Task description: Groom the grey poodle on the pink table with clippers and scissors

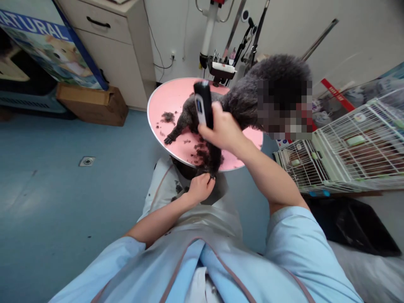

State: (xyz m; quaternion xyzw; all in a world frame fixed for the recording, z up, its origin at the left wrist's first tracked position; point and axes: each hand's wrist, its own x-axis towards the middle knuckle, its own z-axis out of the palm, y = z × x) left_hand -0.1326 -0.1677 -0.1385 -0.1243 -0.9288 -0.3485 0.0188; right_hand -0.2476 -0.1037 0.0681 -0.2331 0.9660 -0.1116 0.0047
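Note:
A dark grey, curly-coated dog (243, 99) is on a round pink table (158, 99), its head towards the right and blurred out. My right hand (225, 128) is closed around a black and silver hair clipper (203, 105), held upright over the dog's side. At the table's near edge my left hand (202, 187) grips the dog's paw (212, 174), and that leg stretches towards me. Another paw (168, 139) rests on the table at the left. Loose tufts of cut hair (168, 117) lie on the pink top, and some hair is on my apron.
Behind the table stands a white post (208, 35) with a small tool holder (222, 71). White wire cages (356, 141) are on the right. A cardboard box (93, 103) and a cabinet (110, 46) stand at the left. A black bag (353, 225) lies below the cages.

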